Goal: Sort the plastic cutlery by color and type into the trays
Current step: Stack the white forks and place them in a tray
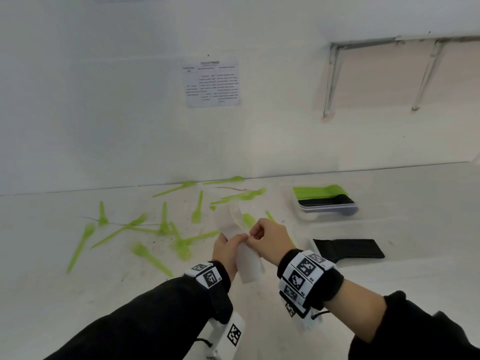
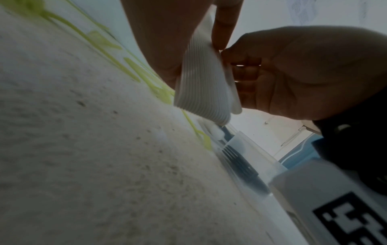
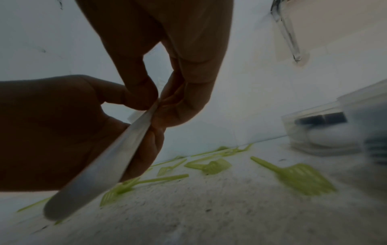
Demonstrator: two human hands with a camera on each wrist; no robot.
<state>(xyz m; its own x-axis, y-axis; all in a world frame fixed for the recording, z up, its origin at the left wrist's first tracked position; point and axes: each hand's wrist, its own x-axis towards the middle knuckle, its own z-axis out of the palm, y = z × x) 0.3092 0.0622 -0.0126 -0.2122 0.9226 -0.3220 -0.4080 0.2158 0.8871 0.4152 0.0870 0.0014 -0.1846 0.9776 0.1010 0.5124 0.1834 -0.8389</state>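
Note:
A nested stack of white plastic cutlery (image 1: 248,267) is held upright just above the table, between both hands. Its type is hard to tell; the left wrist view shows its ribbed edges (image 2: 201,79). My left hand (image 1: 240,239) grips the stack from the left, fingers curled round it. The thumb and fingers of my right hand (image 1: 253,233) pinch the top of the stack (image 3: 125,145). Several green forks (image 1: 155,261) lie scattered on the table to the left and behind.
Stacked trays (image 1: 309,216) at the back right hold green and black cutlery. A nearer tray (image 1: 314,246) on the right holds black pieces (image 1: 350,248). A printed sheet (image 1: 211,83) hangs on the wall behind the table.

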